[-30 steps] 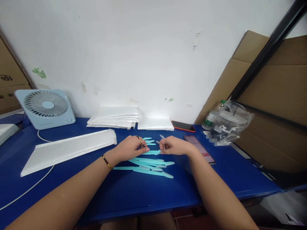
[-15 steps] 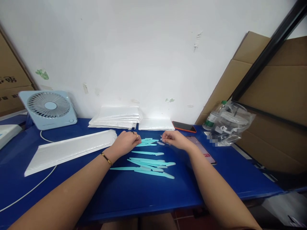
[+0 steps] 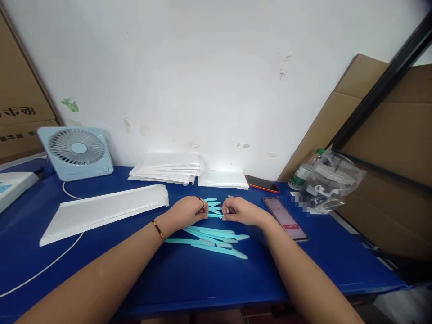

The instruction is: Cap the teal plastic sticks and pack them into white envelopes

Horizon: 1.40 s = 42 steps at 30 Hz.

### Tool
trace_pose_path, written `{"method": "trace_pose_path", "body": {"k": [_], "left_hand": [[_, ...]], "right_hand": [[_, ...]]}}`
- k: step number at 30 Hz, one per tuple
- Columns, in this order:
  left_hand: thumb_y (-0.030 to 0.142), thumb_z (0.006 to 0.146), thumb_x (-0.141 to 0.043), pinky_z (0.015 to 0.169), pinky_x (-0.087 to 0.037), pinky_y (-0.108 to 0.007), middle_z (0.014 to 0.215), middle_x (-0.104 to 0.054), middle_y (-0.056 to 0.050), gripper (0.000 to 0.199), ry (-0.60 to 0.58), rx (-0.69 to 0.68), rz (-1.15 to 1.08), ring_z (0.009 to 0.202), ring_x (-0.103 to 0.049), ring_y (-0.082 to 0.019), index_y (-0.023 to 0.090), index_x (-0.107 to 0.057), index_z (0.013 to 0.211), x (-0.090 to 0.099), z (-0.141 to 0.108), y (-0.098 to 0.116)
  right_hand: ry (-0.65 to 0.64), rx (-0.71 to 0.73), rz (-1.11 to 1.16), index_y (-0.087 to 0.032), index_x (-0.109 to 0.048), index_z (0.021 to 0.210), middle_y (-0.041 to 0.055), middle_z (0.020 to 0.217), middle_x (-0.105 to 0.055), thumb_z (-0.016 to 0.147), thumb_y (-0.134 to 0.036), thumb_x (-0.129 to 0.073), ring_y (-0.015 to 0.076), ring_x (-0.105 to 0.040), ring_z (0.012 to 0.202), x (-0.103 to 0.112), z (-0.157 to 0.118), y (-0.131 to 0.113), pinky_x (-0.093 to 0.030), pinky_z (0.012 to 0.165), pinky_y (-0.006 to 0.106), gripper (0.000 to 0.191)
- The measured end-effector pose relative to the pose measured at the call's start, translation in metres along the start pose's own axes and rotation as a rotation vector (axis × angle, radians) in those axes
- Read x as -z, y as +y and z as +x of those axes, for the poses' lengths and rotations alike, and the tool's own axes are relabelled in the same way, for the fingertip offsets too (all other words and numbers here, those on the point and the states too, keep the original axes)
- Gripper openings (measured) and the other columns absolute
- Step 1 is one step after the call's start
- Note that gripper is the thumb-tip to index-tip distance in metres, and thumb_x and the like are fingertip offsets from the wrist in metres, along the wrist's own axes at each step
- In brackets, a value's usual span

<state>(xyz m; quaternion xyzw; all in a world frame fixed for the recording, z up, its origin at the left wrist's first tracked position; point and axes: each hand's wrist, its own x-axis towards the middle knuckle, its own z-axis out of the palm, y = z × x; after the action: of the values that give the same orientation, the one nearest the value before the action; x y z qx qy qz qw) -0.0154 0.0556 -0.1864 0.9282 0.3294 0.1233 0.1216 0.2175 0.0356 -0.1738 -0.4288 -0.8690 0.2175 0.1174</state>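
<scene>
My left hand [image 3: 189, 211] pinches the handle end of a teal eyebrow razor [image 3: 215, 216]. At the blade end of that same razor, the fingertips of my right hand [image 3: 242, 211] are closed; a small pale piece shows between its fingers. Just beyond both hands lie several more teal razors [image 3: 212, 203], partly hidden by the fingers. Closer to the table's front, a loose group of teal razors with pale blade covers [image 3: 221, 251] rests on the blue table [image 3: 202, 283], their covered ends pointing right.
A white padded mailer [image 3: 104, 213] lies to the left. Stacked mailers [image 3: 167, 167] and a flat one [image 3: 222, 179] sit against the wall. A phone [image 3: 285, 218], another phone [image 3: 262, 183], a bottle [image 3: 301, 173] and a bagged cup [image 3: 332, 184] are right. A fan [image 3: 79, 153] stands left.
Both hands have come nearer to me and closer together, from the far razors to a single razor lying in front of them, which they now hold at its two ends. The view has shifted slightly.
</scene>
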Motion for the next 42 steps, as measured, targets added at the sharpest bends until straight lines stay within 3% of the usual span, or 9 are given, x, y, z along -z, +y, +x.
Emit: {"method": "trace_pose_path", "body": {"k": [6, 9, 12, 15, 21, 24, 32, 38, 42], "left_hand": [[0.033, 0.081, -0.049, 0.063, -0.036, -0.025, 0.079, -0.066, -0.001, 0.018, 0.079, 0.152, 0.076, 0.074, -0.058, -0.016, 0.022, -0.063, 0.078, 0.012, -0.002, -0.017], [0.038, 0.078, -0.053, 0.065, -0.037, -0.026, 0.083, -0.065, -0.001, 0.020, 0.105, 0.185, 0.083, 0.078, -0.058, -0.017, 0.022, -0.063, 0.085, 0.016, -0.004, -0.018], [0.044, 0.077, -0.054, 0.062, -0.037, -0.025, 0.084, -0.064, -0.001, 0.024, 0.095, 0.141, 0.028, 0.077, -0.057, -0.016, 0.023, -0.063, 0.086, 0.016, -0.005, -0.009], [0.048, 0.076, -0.054, 0.055, -0.035, -0.023, 0.076, -0.063, 0.000, 0.027, -0.046, 0.088, -0.086, 0.069, -0.056, -0.014, 0.023, -0.064, 0.080, 0.014, -0.006, 0.005], [0.047, 0.075, -0.056, 0.048, -0.033, -0.022, 0.071, -0.065, 0.002, 0.025, -0.223, 0.089, -0.192, 0.060, -0.055, -0.012, 0.023, -0.064, 0.077, 0.007, -0.008, 0.018], [0.042, 0.078, -0.053, 0.049, -0.033, -0.023, 0.072, -0.066, 0.001, 0.023, -0.162, 0.124, -0.124, 0.061, -0.056, -0.013, 0.023, -0.064, 0.076, 0.008, -0.007, 0.016], [0.039, 0.078, -0.054, 0.058, -0.036, -0.025, 0.081, -0.066, 0.000, 0.019, 0.085, 0.234, 0.063, 0.074, -0.058, -0.016, 0.023, -0.063, 0.082, 0.021, -0.006, -0.008], [0.053, 0.079, -0.050, 0.063, -0.039, -0.025, 0.088, -0.064, -0.002, 0.035, 0.011, 0.079, -0.041, 0.079, -0.058, -0.017, 0.023, -0.064, 0.089, 0.013, -0.007, 0.010], [0.049, 0.081, -0.051, 0.070, -0.040, -0.026, 0.089, -0.066, -0.002, 0.031, -0.046, -0.018, -0.031, 0.083, -0.059, -0.018, 0.024, -0.066, 0.090, 0.004, -0.007, 0.020]], "right_hand": [[0.176, -0.201, 0.047, -0.015, -0.061, 0.079, -0.0002, 0.067, -0.058, 0.075, -0.035, -0.062, 0.0102, -0.049, 0.058, 0.012, -0.007, 0.024, -0.034, 0.055, 0.021, 0.020], [0.218, -0.198, 0.031, -0.016, -0.063, 0.083, 0.0013, 0.076, -0.060, 0.072, -0.034, -0.065, 0.0104, -0.049, 0.061, 0.020, -0.013, 0.023, -0.035, 0.056, 0.022, 0.022], [0.071, -0.068, 0.075, -0.017, -0.065, 0.083, 0.0017, 0.079, -0.060, 0.076, -0.034, -0.060, 0.0103, -0.050, 0.064, 0.023, -0.018, 0.005, -0.037, 0.057, 0.022, 0.019], [-0.140, 0.016, 0.034, -0.017, -0.066, 0.082, 0.0005, 0.077, -0.059, 0.071, -0.033, -0.066, 0.0100, -0.049, 0.064, 0.018, -0.018, -0.014, -0.037, 0.056, 0.021, 0.019], [-0.166, -0.007, -0.051, -0.017, -0.062, 0.078, -0.0013, 0.070, -0.056, 0.071, -0.023, -0.063, 0.0086, -0.048, 0.059, 0.001, -0.008, -0.022, -0.035, 0.052, 0.020, 0.009], [-0.134, -0.059, 0.000, -0.017, -0.060, 0.080, -0.0019, 0.064, -0.057, 0.074, -0.026, -0.061, 0.0089, -0.049, 0.056, 0.002, -0.007, -0.015, -0.034, 0.050, 0.020, 0.011], [0.183, -0.236, -0.003, -0.016, -0.064, 0.084, 0.0018, 0.073, -0.058, 0.069, -0.034, -0.066, 0.0129, -0.051, 0.064, 0.025, -0.020, 0.015, -0.038, 0.057, 0.023, 0.023], [-0.186, -0.038, -0.043, -0.018, -0.066, 0.075, 0.0009, 0.079, -0.055, 0.060, -0.036, -0.075, 0.0128, -0.050, 0.068, 0.020, -0.021, -0.005, -0.037, 0.058, 0.023, 0.025], [-0.167, 0.006, -0.088, -0.018, -0.061, 0.074, -0.0013, 0.072, -0.053, 0.071, -0.029, -0.068, 0.0100, -0.047, 0.062, 0.007, -0.010, -0.019, -0.033, 0.056, 0.022, 0.014]]}}
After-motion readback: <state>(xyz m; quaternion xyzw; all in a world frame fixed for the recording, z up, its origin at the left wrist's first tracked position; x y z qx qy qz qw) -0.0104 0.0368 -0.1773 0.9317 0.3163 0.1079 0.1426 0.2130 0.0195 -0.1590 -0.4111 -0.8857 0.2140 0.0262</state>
